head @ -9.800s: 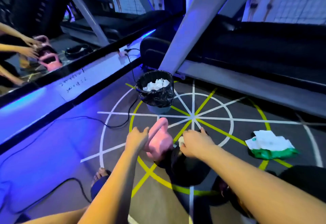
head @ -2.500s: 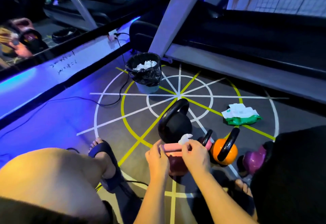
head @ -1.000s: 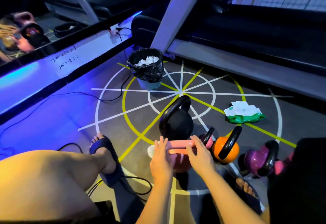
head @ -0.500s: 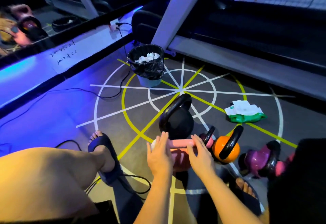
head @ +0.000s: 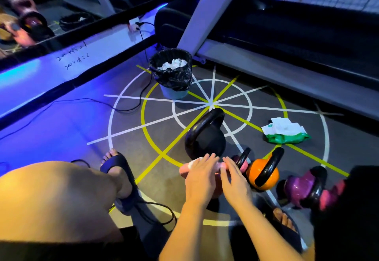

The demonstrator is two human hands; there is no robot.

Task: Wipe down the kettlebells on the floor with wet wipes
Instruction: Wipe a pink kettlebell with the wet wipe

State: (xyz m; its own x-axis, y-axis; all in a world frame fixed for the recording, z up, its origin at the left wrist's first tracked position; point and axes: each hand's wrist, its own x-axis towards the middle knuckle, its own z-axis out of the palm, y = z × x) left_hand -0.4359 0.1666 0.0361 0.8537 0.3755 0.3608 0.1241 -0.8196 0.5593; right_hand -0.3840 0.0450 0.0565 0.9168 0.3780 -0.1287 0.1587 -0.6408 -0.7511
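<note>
- Pink kettlebell handle (head: 183, 171): wet wipe (head: 192, 163) passed from my right hand (head: 235, 181) to my left hand's (head: 200, 177) flat, pressing fingers (head: 207, 159).
- Right fingers straight, empty; handle seems nearly wiped.

Five kettlebells stood on the floor (head: 164, 129). The large black kettlebell (head: 205, 143) stood upright, farthest forward. Just nearer, the pink kettlebell (head: 183, 171) was largely covered, with a white wipe (head: 191, 163) on its handle under the left hand (head: 200, 175). To its right stood a small pink kettlebell (head: 243, 166), an orange kettlebell (head: 264, 175) and a purple kettlebell (head: 297, 185), each black-handled. The green wipe pack (head: 285, 131), white on top, lay well apart.
</note>
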